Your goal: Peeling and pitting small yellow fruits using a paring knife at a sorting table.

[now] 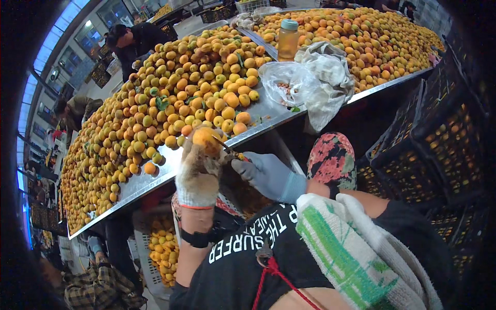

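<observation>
My left hand (pixel 198 170), in a stained white knit glove, holds up an orange-yellow apricot (pixel 206 142) just over the near edge of the metal table (pixel 144 181). In my right hand (pixel 269 176), gloved in grey with a pale blue cuff, is a small tool (pixel 222 145) with a thin dark blade and a bright handle. Its tip meets the right side of the apricot; whether it has cut in, I cannot tell. Just beyond lies a large heap of apricots (pixel 170 100) with some green leaves among them.
A lidded bottle (pixel 288 42), a clear plastic bag (pixel 285 83) holding small brown pieces and a pale cloth (pixel 329 73) are on the table. Black crates (pixel 438 147) stack at right. A pale basket (pixel 144 242) below contains apricots. Several people work nearby, one in plaid (pixel 99 286).
</observation>
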`<state>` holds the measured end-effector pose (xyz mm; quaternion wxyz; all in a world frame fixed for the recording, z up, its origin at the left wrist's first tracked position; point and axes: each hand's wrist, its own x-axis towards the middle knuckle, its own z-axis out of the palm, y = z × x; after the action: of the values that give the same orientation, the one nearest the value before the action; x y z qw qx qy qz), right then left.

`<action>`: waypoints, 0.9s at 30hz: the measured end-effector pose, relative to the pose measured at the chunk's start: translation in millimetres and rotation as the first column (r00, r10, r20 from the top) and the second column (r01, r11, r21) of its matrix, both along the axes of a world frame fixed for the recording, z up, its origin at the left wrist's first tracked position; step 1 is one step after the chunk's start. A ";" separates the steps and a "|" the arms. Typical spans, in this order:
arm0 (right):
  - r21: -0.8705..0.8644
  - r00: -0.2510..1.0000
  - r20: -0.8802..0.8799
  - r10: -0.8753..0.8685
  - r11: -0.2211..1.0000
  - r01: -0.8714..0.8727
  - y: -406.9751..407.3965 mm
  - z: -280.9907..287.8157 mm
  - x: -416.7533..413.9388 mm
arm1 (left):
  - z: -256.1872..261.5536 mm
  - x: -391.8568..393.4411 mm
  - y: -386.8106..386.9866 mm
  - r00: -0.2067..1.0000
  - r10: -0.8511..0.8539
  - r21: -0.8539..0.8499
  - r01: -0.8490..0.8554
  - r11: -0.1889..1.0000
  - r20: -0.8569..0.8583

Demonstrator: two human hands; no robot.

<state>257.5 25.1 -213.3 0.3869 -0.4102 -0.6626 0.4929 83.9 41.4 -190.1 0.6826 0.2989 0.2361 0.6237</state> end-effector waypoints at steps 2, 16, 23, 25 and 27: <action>-0.014 1.000 0.030 0.000 1.000 0.000 -1.1 1.7 1.5 | -12.1 6.3 -0.8 0.998 0.056 -0.101 -0.053 0.994 0.033; -0.019 1.000 -0.024 0.012 1.000 -0.012 2.5 -9.0 -3.8 | -17.6 20.3 4.5 0.993 -0.021 -0.070 0.028 0.997 0.112; -0.044 0.996 -0.039 0.078 0.996 -0.080 6.3 -3.1 7.8 | -5.8 14.1 4.6 0.973 0.068 0.035 -0.062 0.997 -0.221; -0.069 0.987 -0.074 0.142 0.987 -0.147 7.9 -7.4 16.0 | -8.3 5.3 12.4 0.959 -0.005 0.051 0.020 0.998 -0.285; -0.365 0.953 -0.144 0.266 0.881 -0.301 12.9 -6.2 3.7 | -22.0 -21.5 4.1 0.954 -0.005 0.073 0.028 0.997 -0.301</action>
<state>261.2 37.9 -219.5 0.2521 -0.3540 -0.5883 0.6819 62.4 45.5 -212.1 0.6321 0.4182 0.3104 0.5739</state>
